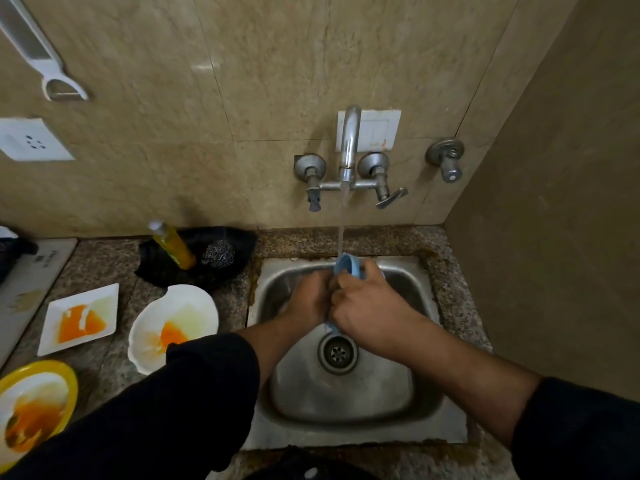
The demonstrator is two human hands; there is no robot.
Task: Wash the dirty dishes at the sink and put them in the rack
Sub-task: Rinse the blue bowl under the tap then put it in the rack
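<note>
A small blue cup [348, 266] is held over the steel sink [408, 393], right under the running stream from the tap [349, 147]. My right hand [367, 303] grips the cup around its body. My left hand [310, 299] presses against it from the left, fingers curled at the cup; most of the cup is hidden by both hands. On the counter to the left wait dirty dishes with orange residue: a white square plate [100, 299], a white wavy-rimmed bowl [188, 306] and a yellow-rimmed plate [67, 375].
A yellow dish-soap bottle [173, 245] and a steel scrubber [219, 254] sit on a black tray [239, 244] behind the bowl. Wall sockets [31, 140] and a side tap [448, 159] are on the tiled wall. A wall closes in the right side.
</note>
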